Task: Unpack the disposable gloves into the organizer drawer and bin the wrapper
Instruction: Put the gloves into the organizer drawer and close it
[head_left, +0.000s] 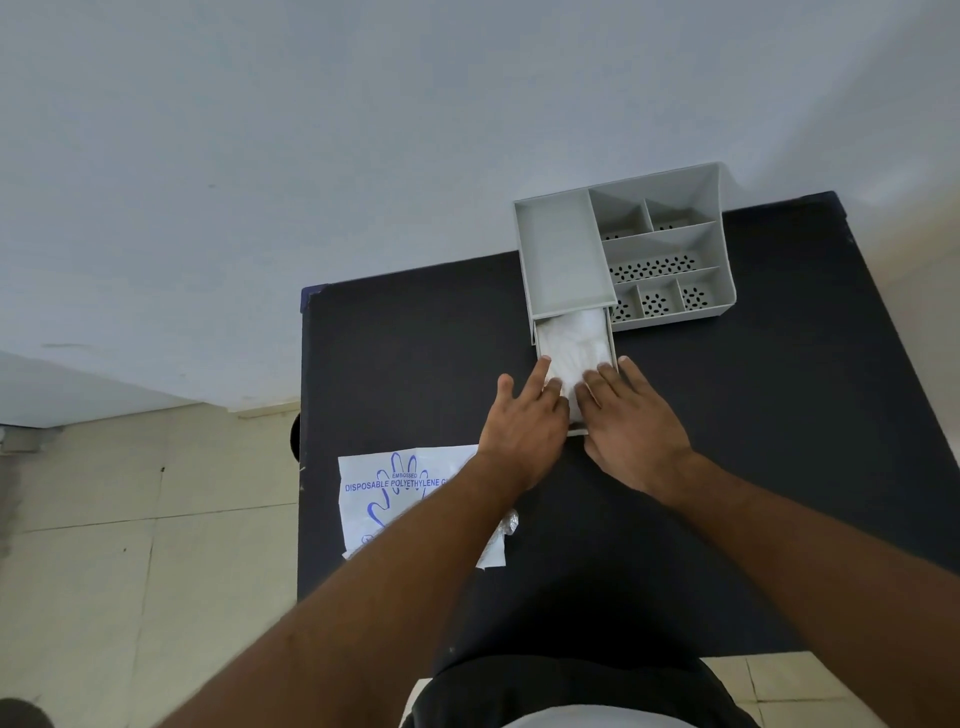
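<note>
A grey plastic organizer (670, 244) stands at the far side of the black table (779, 415). Its drawer (613, 340) is pulled out toward me and holds a stack of clear disposable gloves (574, 343). My left hand (524, 421) lies flat on the drawer's near left part, fingers spread on the gloves. My right hand (631, 426) rests flat on the near right part, fingertips on the gloves and the drawer rim. The white wrapper (395, 493) with blue glove print lies flat on the table's left side, partly under my left forearm.
The organizer has several open compartments with perforated floors to the right of the drawer housing. A pale wall runs behind the table. Tiled floor shows to the left and below the table edge. A crumpled bit of clear plastic (506, 525) lies beside the wrapper.
</note>
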